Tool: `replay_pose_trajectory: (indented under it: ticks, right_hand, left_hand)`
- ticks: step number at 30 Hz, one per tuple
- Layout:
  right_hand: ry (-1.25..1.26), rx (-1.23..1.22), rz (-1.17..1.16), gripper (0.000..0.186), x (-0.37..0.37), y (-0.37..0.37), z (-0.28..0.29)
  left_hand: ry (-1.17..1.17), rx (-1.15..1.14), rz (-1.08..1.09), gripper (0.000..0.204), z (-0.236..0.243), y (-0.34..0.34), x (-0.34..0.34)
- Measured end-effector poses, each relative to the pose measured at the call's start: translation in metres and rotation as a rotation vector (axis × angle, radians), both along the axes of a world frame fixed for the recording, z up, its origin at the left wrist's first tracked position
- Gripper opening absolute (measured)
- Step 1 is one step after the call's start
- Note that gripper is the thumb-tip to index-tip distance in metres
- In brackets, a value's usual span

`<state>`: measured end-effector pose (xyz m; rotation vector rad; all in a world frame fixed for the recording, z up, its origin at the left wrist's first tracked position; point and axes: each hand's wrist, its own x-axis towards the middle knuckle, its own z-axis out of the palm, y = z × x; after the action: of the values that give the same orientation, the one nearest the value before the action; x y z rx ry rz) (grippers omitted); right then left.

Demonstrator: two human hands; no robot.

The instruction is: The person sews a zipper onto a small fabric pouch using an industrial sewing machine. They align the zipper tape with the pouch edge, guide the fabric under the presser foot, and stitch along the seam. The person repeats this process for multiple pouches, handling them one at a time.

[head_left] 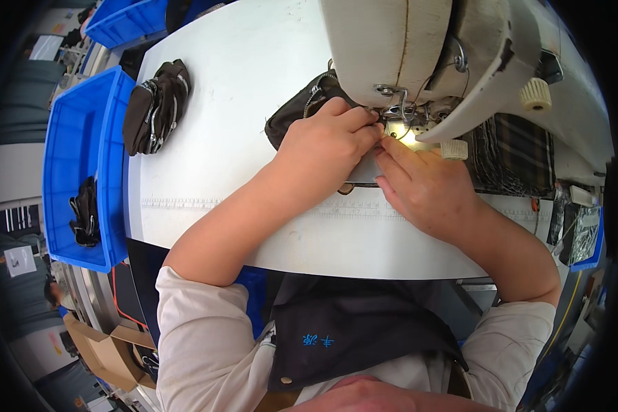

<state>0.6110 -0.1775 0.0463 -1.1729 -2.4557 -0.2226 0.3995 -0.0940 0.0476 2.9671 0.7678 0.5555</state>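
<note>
"So, what do we have nearest?"

"Our dark apron [371, 333], then the near edge of the white table [309, 248], with ruler markings [268, 206] running left to right."

"And off to the left?"

"Beside the table we see a blue bin [113, 172] with a dark bundle [85, 213] inside."

"What about our right hand [427, 185]?"

"Its bent fingers reach to the left hand's fingertips; the contact is hidden, so we cannot tell whether they pinch anything. Farther right lies a stack of plaid cloth [511, 154]."

"How does our left hand [333, 141] grip?"

"It rests over the dark pouch [285, 127], fingers bunched close, but the knuckles cover their tips; we cannot tell what they have hold of."

"Where exactly is that pouch?"

"On the table, just left of the presser foot [397, 113], with a curved zipper [312, 93] on its far part."

"And farther?"

"On the left we see a brown zipped pouch [144, 117]; right of centre stands the white sewing machine [367, 41]; far left, another blue bin [127, 27]."
</note>
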Motion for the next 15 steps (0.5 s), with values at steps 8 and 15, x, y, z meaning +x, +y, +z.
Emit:
replay_pose_trajectory:
  ticks: [8, 15]
  right_hand:
    - [-0.010, 0.003, -0.038, 0.027, 0.000, 0.002, -0.001]
    - [0.006, -0.013, -0.022, 0.028, 0.003, -0.001, 0.000]
  left_hand:
    - [-0.018, 0.034, 0.073, 0.033, 0.001, -0.011, 0.009]
    - [-0.045, 0.007, 0.065, 0.032, -0.002, -0.008, 0.007]
